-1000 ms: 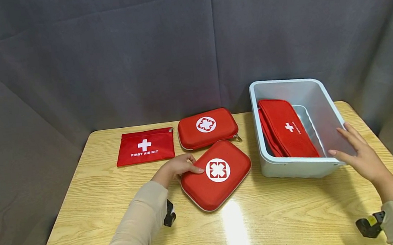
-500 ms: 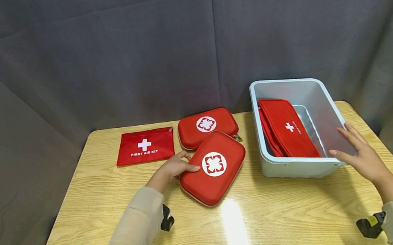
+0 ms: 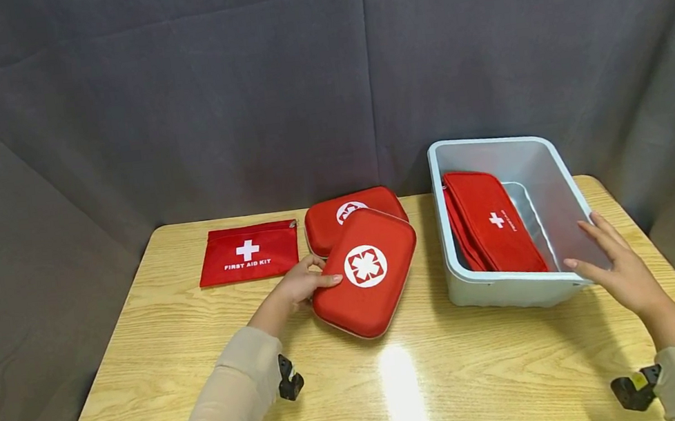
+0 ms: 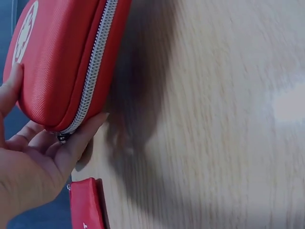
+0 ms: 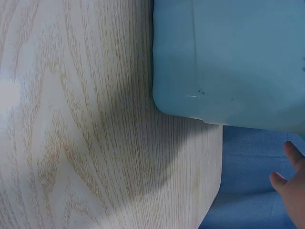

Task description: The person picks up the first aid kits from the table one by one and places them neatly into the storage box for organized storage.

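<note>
A hard-shell red first aid case point(image 3: 379, 303) with a white round cross emblem is in my left hand point(image 3: 296, 290), raised off the table and tilted. In the left wrist view, the thumb lies on the case's top point(image 4: 50, 67) while the fingers reach under its zipped edge. My right hand point(image 3: 626, 275) rests at the near right corner of a light grey plastic bin point(image 3: 516, 294), its fingers spread and fairly straight over the rim. Inside the bin stands a red fabric pouch point(image 3: 496, 227) with a white cross, leaning on the left side.
A second hard red case point(image 3: 326, 222) lies at the table's back edge, partly covered from view by the held one. Left of it lies a flat red zip pouch point(image 3: 250, 265) printed FIRST AID KIT. A grey curtain point(image 3: 237, 97) hangs behind the wooden table point(image 3: 162, 369).
My left hand has raised the red case from the table and tilted it, its far end now overlapping the second case in view. The right hand and the bin stay put.
</note>
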The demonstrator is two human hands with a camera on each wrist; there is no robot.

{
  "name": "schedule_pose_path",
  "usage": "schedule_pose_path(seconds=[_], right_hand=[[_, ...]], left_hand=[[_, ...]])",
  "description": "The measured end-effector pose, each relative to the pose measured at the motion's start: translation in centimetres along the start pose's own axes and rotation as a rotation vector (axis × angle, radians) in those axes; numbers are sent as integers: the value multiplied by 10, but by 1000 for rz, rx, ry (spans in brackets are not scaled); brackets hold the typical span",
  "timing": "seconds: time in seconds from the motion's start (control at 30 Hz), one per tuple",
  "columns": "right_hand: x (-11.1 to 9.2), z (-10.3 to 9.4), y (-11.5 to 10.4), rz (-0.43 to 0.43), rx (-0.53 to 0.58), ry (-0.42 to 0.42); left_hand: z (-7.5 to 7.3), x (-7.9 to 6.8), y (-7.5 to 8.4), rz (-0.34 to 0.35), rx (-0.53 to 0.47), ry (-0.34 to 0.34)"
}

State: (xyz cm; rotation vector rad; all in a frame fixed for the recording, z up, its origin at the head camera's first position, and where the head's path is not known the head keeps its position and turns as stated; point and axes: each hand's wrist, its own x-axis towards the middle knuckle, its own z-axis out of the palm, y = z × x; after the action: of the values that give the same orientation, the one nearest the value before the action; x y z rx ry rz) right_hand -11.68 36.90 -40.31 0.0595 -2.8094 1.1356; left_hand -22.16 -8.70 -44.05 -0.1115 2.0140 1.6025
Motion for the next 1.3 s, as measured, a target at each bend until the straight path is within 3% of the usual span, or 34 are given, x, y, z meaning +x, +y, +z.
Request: schedule_pose_path(seconds=[0.17,0.4,0.77,1.3], right_hand=[[0,0,-1,2,-3,-2],[1,1,-2,-16,-2,4],[1,2,-2,-29,9,15],[-1,2,0,-20,4,27]], left_hand=[[2,-1,7,-18,-30,57],[8,-6,20,21,-145,128],[17,-13,38,48,-227,182],[37,-20,62,111,-370,122]])
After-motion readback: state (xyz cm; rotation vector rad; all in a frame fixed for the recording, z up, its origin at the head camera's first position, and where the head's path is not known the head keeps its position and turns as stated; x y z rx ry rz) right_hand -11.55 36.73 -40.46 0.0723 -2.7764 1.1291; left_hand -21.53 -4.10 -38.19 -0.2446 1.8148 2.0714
